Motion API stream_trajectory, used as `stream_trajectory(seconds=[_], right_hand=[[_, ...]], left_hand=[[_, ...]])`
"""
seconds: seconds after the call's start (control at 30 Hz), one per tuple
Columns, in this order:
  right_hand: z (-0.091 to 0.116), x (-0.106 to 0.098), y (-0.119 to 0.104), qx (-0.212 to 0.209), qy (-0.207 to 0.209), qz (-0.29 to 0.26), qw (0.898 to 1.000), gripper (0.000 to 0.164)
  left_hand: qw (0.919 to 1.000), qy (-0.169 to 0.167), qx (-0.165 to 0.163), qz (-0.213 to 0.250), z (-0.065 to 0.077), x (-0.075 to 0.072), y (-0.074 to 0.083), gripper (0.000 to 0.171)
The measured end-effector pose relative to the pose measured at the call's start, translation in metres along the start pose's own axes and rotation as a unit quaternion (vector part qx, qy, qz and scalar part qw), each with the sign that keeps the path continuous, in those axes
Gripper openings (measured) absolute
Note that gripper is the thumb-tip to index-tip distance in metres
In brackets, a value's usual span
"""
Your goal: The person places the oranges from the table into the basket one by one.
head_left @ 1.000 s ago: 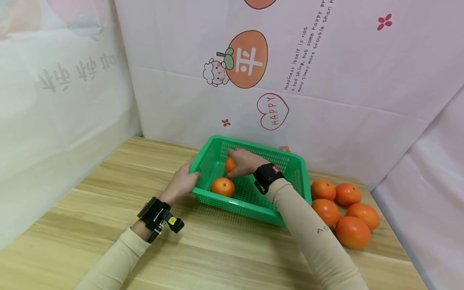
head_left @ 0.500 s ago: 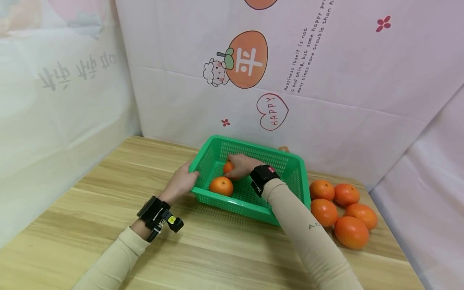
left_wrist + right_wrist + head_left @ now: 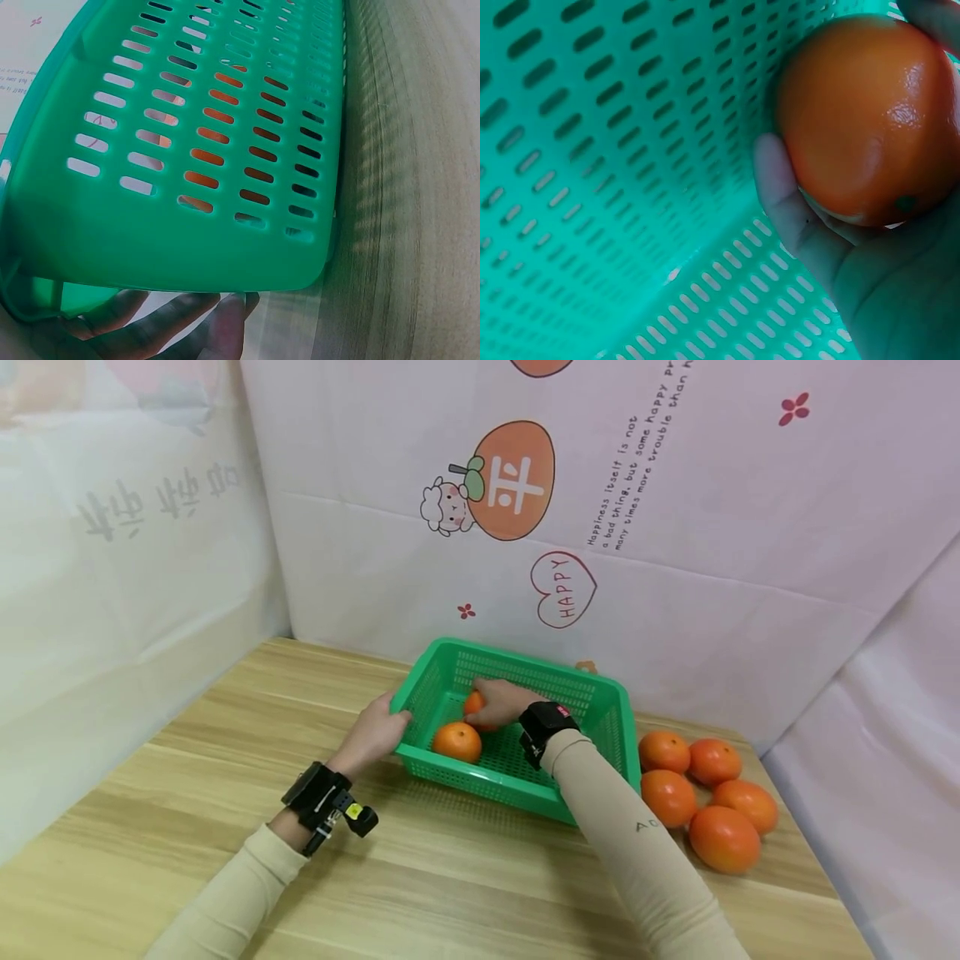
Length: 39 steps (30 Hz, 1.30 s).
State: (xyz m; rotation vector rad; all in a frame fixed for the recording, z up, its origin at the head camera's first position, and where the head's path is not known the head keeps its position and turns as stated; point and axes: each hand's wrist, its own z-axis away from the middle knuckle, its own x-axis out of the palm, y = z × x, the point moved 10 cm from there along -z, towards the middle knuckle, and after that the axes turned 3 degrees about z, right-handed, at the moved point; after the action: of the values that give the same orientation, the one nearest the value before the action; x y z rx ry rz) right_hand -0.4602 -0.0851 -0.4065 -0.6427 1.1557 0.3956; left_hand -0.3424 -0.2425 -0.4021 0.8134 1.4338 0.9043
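Note:
A green plastic basket [image 3: 483,783] with slotted walls stands on the wooden table. My left hand [image 3: 375,732] grips its left rim, the thumb over the edge; in the left wrist view, fingers [image 3: 169,319] show at the rim beside the slotted wall. Inside the basket, my right hand [image 3: 506,700] holds an orange [image 3: 866,112], thumb and fingers curled round its sides, low and near the slotted floor. Part of that fruit is hidden by the hand in the head view. A second orange [image 3: 457,742] lies in the front left of the basket, just in front of the held one.
To the right of the basket, several oranges [image 3: 723,839] sit grouped on the table [image 3: 390,893]. A white printed cloth [image 3: 390,552] hangs right behind the basket, and another pale cloth [image 3: 135,593] closes off the left side.
My right hand has shifted a little left and down into the basket with the orange, then stayed almost still. The left hand keeps its grip on the rim.

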Motion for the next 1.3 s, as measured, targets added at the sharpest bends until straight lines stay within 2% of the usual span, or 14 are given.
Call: stream_trajectory(seconds=[0.6, 0.83, 1.13, 1.3], right_hand=[[-0.005, -0.001, 0.009, 0.013, 0.010, -0.027, 0.999, 0.049], [-0.004, 0.001, 0.006, 0.014, -0.004, -0.020, 1.000, 0.056], [0.002, -0.006, -0.001, 0.000, 0.003, -0.018, 1.000, 0.064], [0.009, -0.012, -0.009, -0.012, 0.010, -0.016, 1.000, 0.076]], left_hand=[[1.0000, 0.001, 0.001, -0.006, 0.002, -0.001, 0.003, 0.057], [1.0000, 0.002, -0.003, -0.006, 0.004, -0.001, 0.002, 0.057], [0.9999, 0.004, -0.009, -0.008, 0.004, -0.001, 0.003, 0.056], [0.9998, 0.007, -0.016, -0.002, 0.006, -0.001, 0.002, 0.056]])
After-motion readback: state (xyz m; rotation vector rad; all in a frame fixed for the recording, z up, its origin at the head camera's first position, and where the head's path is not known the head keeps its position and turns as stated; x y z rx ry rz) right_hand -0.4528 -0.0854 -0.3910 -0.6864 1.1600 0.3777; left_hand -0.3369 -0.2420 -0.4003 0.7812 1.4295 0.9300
